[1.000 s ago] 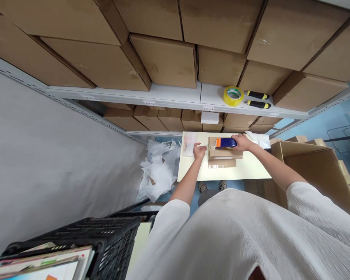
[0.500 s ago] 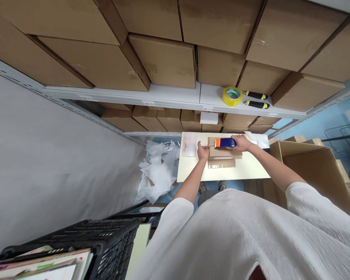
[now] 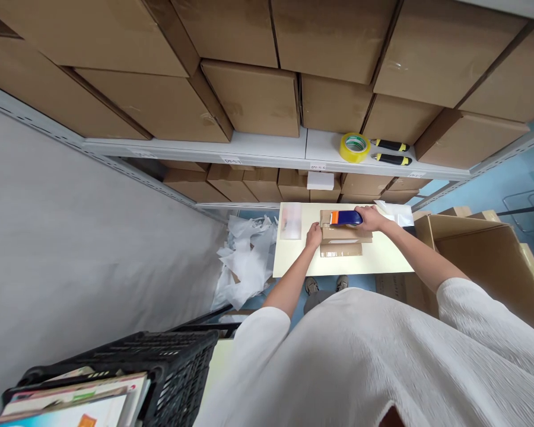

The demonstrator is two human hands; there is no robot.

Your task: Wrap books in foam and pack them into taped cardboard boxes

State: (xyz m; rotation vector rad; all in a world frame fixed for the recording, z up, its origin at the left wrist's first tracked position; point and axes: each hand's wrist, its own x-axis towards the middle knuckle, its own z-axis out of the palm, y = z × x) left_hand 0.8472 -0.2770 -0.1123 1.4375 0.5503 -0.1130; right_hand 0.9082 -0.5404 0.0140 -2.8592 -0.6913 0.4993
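Note:
A small cardboard box (image 3: 347,235) lies on the pale yellow tabletop (image 3: 289,261), with a flap sticking out on the side toward me. My right hand (image 3: 370,218) is wrapped round the dark blue handle of a tape dispenser (image 3: 347,217). Its orange head rests on the box's upper face, near the left end. Against that left end, my left hand (image 3: 314,235) has its fingers curled in, holding the box's edge. The fingertips are partly hidden.
Left of the box lies a clear plastic sleeve (image 3: 291,220). A yellow tape roll (image 3: 355,147) and two utility knives (image 3: 390,152) sit on the shelf. A large open carton (image 3: 476,255) stands right, white scrap paper (image 3: 244,261) left, and a black crate (image 3: 178,367) lower left.
My left hand's raised thumb has folded in, and the fingers have closed at the box's left end. The tape dispenser stays at nearly the same spot on the box. The view has shifted slightly.

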